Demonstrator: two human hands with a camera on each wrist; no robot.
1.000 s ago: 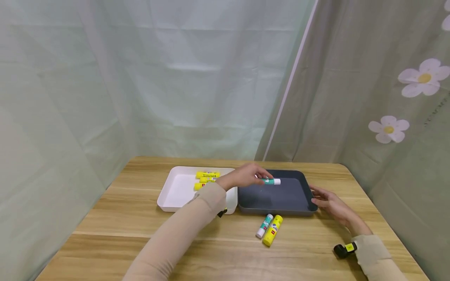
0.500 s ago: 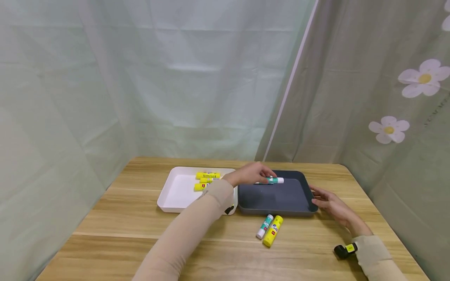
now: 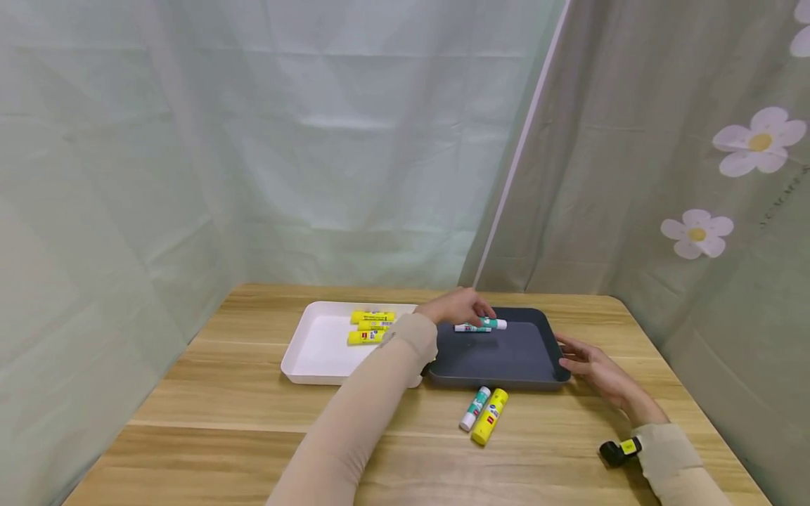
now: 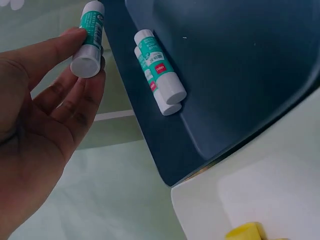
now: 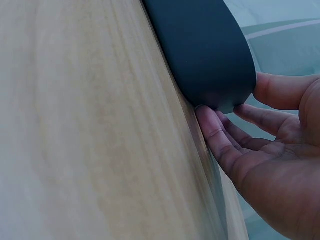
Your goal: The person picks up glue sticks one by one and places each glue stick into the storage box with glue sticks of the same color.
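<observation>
Over the far part of the dark grey tray (image 3: 506, 362), my left hand (image 3: 457, 306) pinches a green-and-white glue stick (image 4: 91, 40) between thumb and fingers. Two more glue sticks (image 4: 161, 67) of that kind lie side by side in the tray, along its far wall. My right hand (image 3: 598, 367) rests at the tray's right side. In the right wrist view its thumb and fingertips (image 5: 207, 117) touch the outside of the tray wall, the fingers loosely extended. In front of the tray, a green-and-white glue stick (image 3: 475, 409) and a yellow glue stick (image 3: 490, 418) lie on the table.
A white tray (image 3: 310, 358) stands directly left of the dark one, with several yellow glue sticks (image 3: 372, 337) in it, partly behind my left sleeve (image 3: 380, 400). Both trays stand on a wooden table (image 3: 209, 422). Curtains (image 3: 354, 176) hang behind and beside it.
My left hand and forearm have shifted to the right, with the glue stick still held over the dark tray. Sticks lying beneath the hand now show more. The right hand stays at the tray.
</observation>
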